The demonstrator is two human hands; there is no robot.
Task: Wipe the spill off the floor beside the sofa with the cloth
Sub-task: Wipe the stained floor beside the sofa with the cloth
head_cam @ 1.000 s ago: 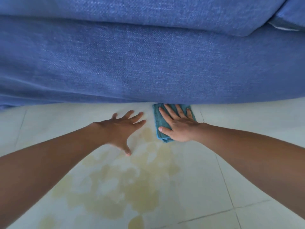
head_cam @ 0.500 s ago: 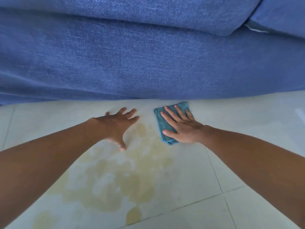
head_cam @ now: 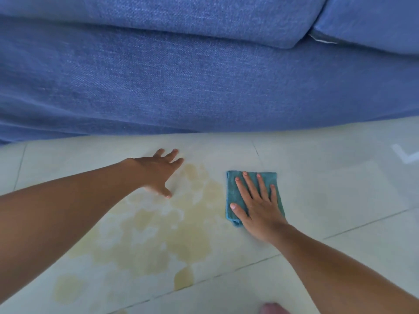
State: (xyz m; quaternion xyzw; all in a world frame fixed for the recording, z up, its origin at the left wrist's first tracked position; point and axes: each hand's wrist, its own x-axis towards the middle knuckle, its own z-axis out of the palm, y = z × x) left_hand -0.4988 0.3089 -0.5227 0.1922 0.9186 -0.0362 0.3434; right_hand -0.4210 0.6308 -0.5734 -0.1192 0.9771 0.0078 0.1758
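A yellowish spill [head_cam: 158, 234] spreads in blotches over the pale floor tiles in front of the blue sofa [head_cam: 181, 82]. A folded teal cloth [head_cam: 233, 191] lies flat on the floor just right of the spill's upper edge. My right hand [head_cam: 256, 202] presses down on the cloth with fingers straight and spread. My left hand [head_cam: 158, 173] rests flat on the floor at the spill's upper left edge, fingers spread, holding nothing.
The sofa front runs across the whole upper half, its base meeting the floor just beyond my hands. Grout lines cross the tiles below and to the right. A toe [head_cam: 273, 308] shows at the bottom edge.
My right hand has slid the cloth away from the sofa base, toward me and to the right. My left hand has stayed flat on the floor by the spill.
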